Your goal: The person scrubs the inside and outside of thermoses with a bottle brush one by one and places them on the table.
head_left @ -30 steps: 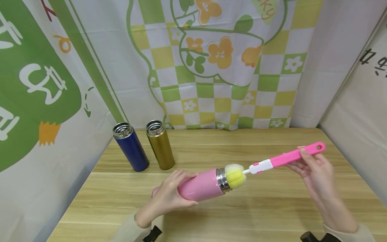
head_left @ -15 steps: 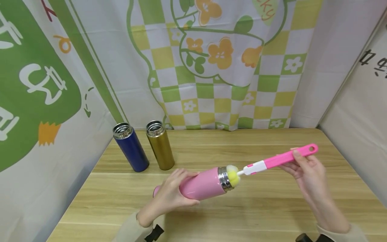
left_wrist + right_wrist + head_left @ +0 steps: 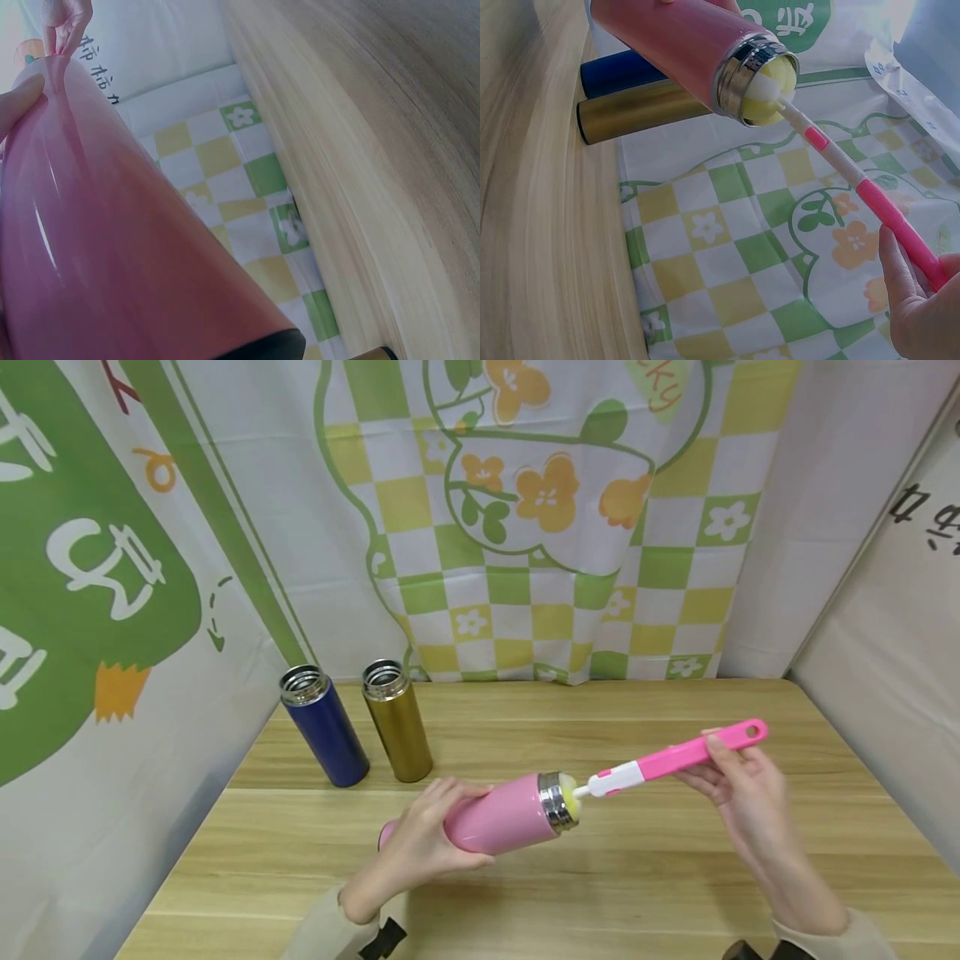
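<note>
- Blue bottle and gold bottle: upright, rear left; I see a narrow slot between.
- Pink bottle: aslant in the left grip, blocking the middle; mouth plugged by the brush head.
- Brush handle: held in the right grip, barring the span right of that mouth.
- Worktop: bare lanes for me behind the handle and between the forearms.
- Curtain: closes the rear.

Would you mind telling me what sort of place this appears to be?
It looks like a small, screened-off indoor workspace, perhaps a booth: a wood-grain table, a green-and-yellow checked cloth hanging behind it, and printed sheets closing in both sides. What lies beyond does not show.
</note>
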`<state>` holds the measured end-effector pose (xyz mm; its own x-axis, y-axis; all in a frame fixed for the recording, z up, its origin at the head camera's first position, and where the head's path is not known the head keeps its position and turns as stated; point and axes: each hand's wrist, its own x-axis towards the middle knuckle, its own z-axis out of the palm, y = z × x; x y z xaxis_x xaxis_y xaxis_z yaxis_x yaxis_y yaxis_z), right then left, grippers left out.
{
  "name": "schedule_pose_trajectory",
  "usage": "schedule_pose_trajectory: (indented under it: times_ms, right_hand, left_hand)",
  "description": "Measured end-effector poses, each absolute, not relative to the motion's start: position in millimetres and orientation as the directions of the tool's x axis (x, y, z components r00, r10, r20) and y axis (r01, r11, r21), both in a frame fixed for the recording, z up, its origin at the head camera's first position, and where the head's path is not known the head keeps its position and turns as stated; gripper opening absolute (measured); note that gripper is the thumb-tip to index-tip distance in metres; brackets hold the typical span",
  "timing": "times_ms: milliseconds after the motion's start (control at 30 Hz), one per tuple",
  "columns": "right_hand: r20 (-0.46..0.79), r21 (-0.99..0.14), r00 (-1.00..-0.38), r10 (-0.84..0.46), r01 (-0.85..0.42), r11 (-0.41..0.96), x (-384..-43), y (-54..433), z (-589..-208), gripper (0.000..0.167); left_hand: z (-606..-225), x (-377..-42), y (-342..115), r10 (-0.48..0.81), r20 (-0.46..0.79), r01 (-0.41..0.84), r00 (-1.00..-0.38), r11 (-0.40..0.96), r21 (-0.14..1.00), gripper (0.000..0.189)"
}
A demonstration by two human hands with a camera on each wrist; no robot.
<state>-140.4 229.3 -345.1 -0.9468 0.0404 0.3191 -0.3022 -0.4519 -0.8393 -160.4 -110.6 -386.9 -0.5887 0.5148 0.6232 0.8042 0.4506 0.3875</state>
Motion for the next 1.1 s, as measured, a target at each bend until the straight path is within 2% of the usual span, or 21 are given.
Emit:
schedule_pose_trajectory:
  times_ms: [333,467,733,867,900,1100]
  right_hand:
    - [0.275,-0.913,-0.961,0.025,-0.27,-0.306,-140.4,197.9,-354.1,0.012]
    - [0.284,-0.907,-0.957,0.05,-0.285,-0.309,-140.0,192.7,-354.1,0.011]
    - [0.234,-0.935,-0.972,0.021,-0.231,-0.269,-138.4,187.7,-356.9,0.012]
    - [0.252,-0.931,-0.968,0.008,-0.244,-0.272,-139.3,183.7,-363.3,0.015]
    - [0.287,-0.909,-0.958,-0.016,-0.267,-0.321,-147.4,188.7,-380.3,0.018]
    - [0.339,-0.882,-0.94,-0.041,-0.302,-0.363,-154.5,194.2,-395.3,0.026]
  left_hand:
    - [-387.5,-159.5,-96.4,0.528,0.605,0.803,-0.596,0.417,0.426,0.069]
    - [-388.2,-159.1,-93.4,0.516,0.608,0.797,-0.604,0.42,0.435,0.071]
    - [-388.7,-159.0,-91.9,0.518,0.628,0.812,-0.581,0.425,0.401,0.069]
    - [-387.3,-159.5,-90.0,0.522,0.621,0.81,-0.585,0.417,0.412,0.07]
    - [-387.2,-159.6,-89.7,0.523,0.617,0.808,-0.587,0.417,0.415,0.07]
    - [-387.4,-159.5,-90.4,0.531,0.598,0.799,-0.601,0.421,0.429,0.07]
